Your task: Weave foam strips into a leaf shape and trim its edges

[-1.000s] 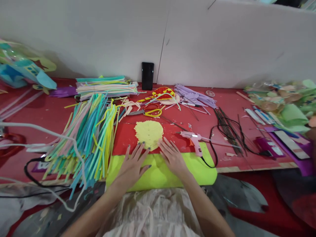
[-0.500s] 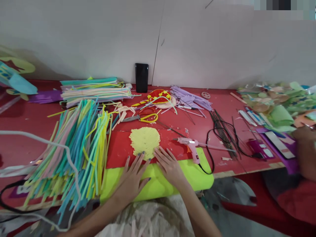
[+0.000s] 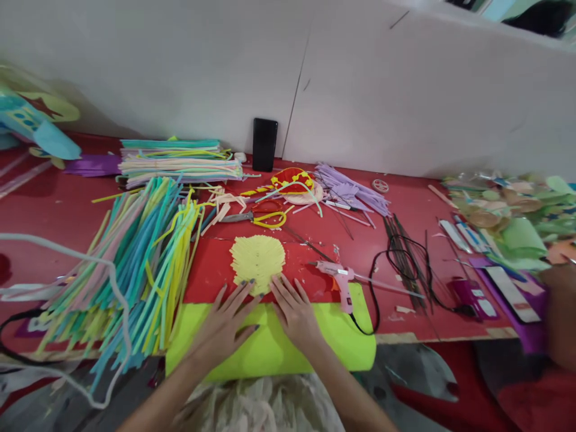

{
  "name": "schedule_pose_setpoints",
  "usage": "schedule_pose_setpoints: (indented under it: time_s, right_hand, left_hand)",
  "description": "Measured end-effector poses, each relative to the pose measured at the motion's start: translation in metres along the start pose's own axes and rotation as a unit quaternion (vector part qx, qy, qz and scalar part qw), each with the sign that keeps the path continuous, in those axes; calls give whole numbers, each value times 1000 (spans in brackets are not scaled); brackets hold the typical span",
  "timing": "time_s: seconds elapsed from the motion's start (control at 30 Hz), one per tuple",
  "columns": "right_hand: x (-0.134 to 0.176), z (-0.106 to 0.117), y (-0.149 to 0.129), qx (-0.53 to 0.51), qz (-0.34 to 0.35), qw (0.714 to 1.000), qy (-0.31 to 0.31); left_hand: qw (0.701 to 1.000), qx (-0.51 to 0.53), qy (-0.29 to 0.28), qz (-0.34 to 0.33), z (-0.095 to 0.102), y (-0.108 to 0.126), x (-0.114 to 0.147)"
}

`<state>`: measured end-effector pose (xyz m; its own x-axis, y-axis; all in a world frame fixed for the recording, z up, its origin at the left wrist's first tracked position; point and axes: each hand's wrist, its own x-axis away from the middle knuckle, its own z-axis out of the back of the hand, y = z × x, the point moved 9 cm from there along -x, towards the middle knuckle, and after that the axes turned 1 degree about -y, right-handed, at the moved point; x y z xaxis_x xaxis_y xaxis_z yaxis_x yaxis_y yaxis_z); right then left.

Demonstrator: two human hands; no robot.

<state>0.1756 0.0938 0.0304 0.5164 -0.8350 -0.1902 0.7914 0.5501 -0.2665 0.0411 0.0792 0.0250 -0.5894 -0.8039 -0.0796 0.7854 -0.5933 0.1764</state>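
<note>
A pale yellow fringed piece (image 3: 258, 259), roughly round and built of overlapping strips, lies flat on a red sheet (image 3: 204, 279). My left hand (image 3: 227, 321) rests palm down at its lower left, fingers spread, fingertips touching its bottom edge. From the lower right, my right hand (image 3: 294, 306) lies flat too, its fingertips on the piece's edge. Beneath both hands is a bright lime-green sheet (image 3: 265, 342). A pink glue gun (image 3: 339, 279) with a glue stick in its back lies just right of my right hand. Yellow-handled scissors (image 3: 270, 219) lie beyond the yellow piece.
Pastel pipe cleaners (image 3: 135, 258) heap at the left, with stacked bundles (image 3: 180, 162) behind. A black phone (image 3: 264, 144) leans on the wall. A black cord (image 3: 375, 270) and dark wires (image 3: 407, 264) lie right. A co-worker's arm (image 3: 558, 306) shows at the far right.
The camera view has tilted and shifted slightly. Both hands remain flat at the lower edge of the yellow fringed piece, with little visible movement on the table.
</note>
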Motion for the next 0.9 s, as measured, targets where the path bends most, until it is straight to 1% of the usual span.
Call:
schedule_pose_setpoints:
  time_s: [0.13,0.33,0.57,0.67,0.9]
  right_hand:
    - [0,0,1,-7,-3,1000,2]
    - [1,1,0,-9,-4,1000,16]
    - [1,3,-1,-12,1,999,32]
    - [1,3,0,-16,-1,999,35]
    - [2,1,0,-15,0,999,32]
  left_hand:
    - [1000,24,5,5,0,-1,1]
    - [998,61,4,33,-4,-7,5]
    - [999,52,3,10,-5,-3,5]
    - [999,49,8,17,-5,-4,4]
    - [999,32,-3,17,-7,-3,5]
